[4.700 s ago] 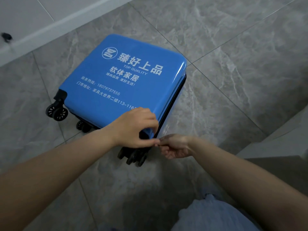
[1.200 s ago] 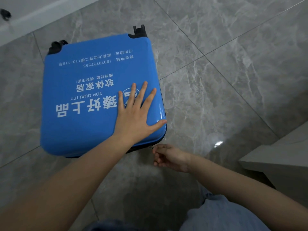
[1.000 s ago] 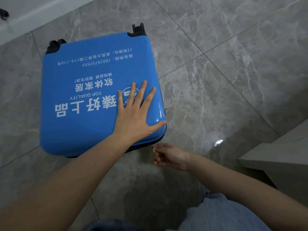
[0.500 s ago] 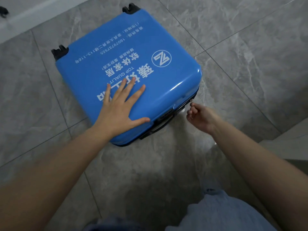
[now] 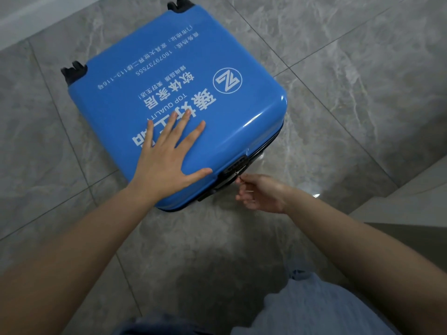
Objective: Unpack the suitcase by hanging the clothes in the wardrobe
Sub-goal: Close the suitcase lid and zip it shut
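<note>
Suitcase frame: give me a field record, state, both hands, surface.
suitcase: blue hard shell, lying flat, lid closed
wheels: black, at the far end
left hand: flat on the lid, fingers spread
right hand: at the near side by the lock, pinching a small zipper pull
floor: grey marble-look tiles
clothes: none visible

There is one view only, from a camera on the person's head; it looks forward and steeply down onto the floor, so the tiles fill most of the frame; it sits close, with both forearms running in from the bottom corners and the person's own lap at the lower edge; the wide lens bends the tile lines near the borders; the suitcase lies near the centre, just within arm's reach; no second view shares the scene.
</note>
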Demonstrator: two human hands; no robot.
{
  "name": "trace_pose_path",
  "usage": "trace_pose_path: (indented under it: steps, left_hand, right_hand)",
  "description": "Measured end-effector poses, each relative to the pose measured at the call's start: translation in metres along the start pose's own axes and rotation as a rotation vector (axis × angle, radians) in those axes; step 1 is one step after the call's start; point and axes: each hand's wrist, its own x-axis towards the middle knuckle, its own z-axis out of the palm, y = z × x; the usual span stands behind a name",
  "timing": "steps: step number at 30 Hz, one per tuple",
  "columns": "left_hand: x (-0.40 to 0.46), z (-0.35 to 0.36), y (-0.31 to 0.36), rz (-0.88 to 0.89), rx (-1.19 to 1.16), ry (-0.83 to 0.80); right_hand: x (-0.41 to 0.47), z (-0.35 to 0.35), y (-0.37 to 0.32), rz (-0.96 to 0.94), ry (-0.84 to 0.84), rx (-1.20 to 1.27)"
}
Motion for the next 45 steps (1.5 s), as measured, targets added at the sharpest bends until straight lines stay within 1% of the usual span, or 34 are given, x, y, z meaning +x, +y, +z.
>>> trace_pose_path:
  steps: [2, 3, 5, 6, 7, 9, 12, 14, 15, 18, 22, 24, 25, 26, 28, 30, 31, 32, 34, 38, 42, 45]
  left_hand:
    - [-0.006, 0.000, -0.001, 0.013, 0.002, 0.007]
    - [-0.010, -0.001, -0.002, 0.023, 0.003, 0.008]
    - [-0.020, -0.002, -0.005, 0.056, -0.005, 0.006]
    - [-0.025, -0.003, -0.007, 0.074, -0.006, -0.002]
    - [-0.030, -0.004, -0.009, 0.092, -0.003, -0.012]
    - [-0.038, -0.006, -0.012, 0.118, 0.008, -0.025]
    - [-0.048, -0.008, -0.012, 0.136, 0.008, -0.032]
    - [-0.055, -0.009, -0.011, 0.134, 0.001, -0.034]
    - [-0.058, -0.009, -0.010, 0.132, -0.004, -0.034]
    - [-0.062, -0.010, -0.009, 0.124, -0.017, -0.032]
    - [-0.063, -0.011, -0.009, 0.115, -0.019, -0.041]
    - [-0.063, -0.012, -0.009, 0.114, -0.023, -0.036]
    - [-0.063, -0.012, -0.009, 0.114, -0.026, -0.032]
    - [-0.063, -0.012, -0.008, 0.114, -0.026, -0.027]
    - [-0.063, -0.011, -0.008, 0.106, -0.030, -0.020]
    - [-0.062, -0.011, -0.009, 0.096, -0.055, -0.017]
    - [-0.062, -0.012, -0.009, 0.089, -0.065, -0.012]
    - [-0.062, -0.012, -0.010, 0.085, -0.070, -0.008]
    - [-0.060, -0.011, -0.009, 0.081, -0.071, 0.001]
    - [-0.059, -0.007, -0.007, 0.080, -0.067, 0.024]
    - [-0.057, -0.005, -0.003, 0.069, -0.036, 0.032]
    - [-0.054, -0.003, 0.001, 0.056, -0.020, 0.026]
  right_hand:
    - [-0.001, -0.016, -0.015, 0.001, 0.151, -0.216]
    - [0.001, -0.023, -0.024, -0.040, 0.267, -0.243]
    - [0.007, -0.041, -0.050, -0.216, 0.530, -0.162]
    - [0.008, -0.049, -0.065, -0.316, 0.607, -0.113]
    - [0.011, -0.056, -0.077, -0.386, 0.607, -0.075]
    - [0.008, -0.053, -0.097, -0.449, 0.470, -0.022]
    - [0.001, -0.043, -0.106, -0.433, 0.274, 0.039]
    - [0.003, -0.041, -0.106, -0.414, 0.201, 0.106]
    - [0.004, -0.040, -0.107, -0.416, 0.186, 0.091]
    - [0.005, -0.044, -0.109, -0.440, 0.204, -0.074]
    - [-0.003, -0.056, -0.111, -0.468, 0.150, -0.368]
    - [-0.006, -0.057, -0.110, -0.470, 0.202, -0.482]
    - [-0.006, -0.056, -0.111, -0.492, 0.274, -0.570]
    - [-0.005, -0.055, -0.113, -0.525, 0.361, -0.693]
    - [-0.002, -0.052, -0.116, -0.584, 0.541, -1.058]
    - [-0.001, -0.055, -0.108, -0.699, 0.632, -1.378]
    - [0.001, -0.060, -0.101, -0.786, 0.646, -1.443]
    - [0.001, -0.066, -0.092, -0.858, 0.644, -1.439]
    - [-0.002, -0.080, -0.068, -0.943, 0.668, -1.372]
    - [-0.017, -0.081, -0.005, -0.880, 0.674, -1.253]
    - [-0.024, -0.040, 0.037, -0.918, 0.563, -1.172]
    - [-0.010, -0.002, 0.056, -0.948, 0.457, -1.219]
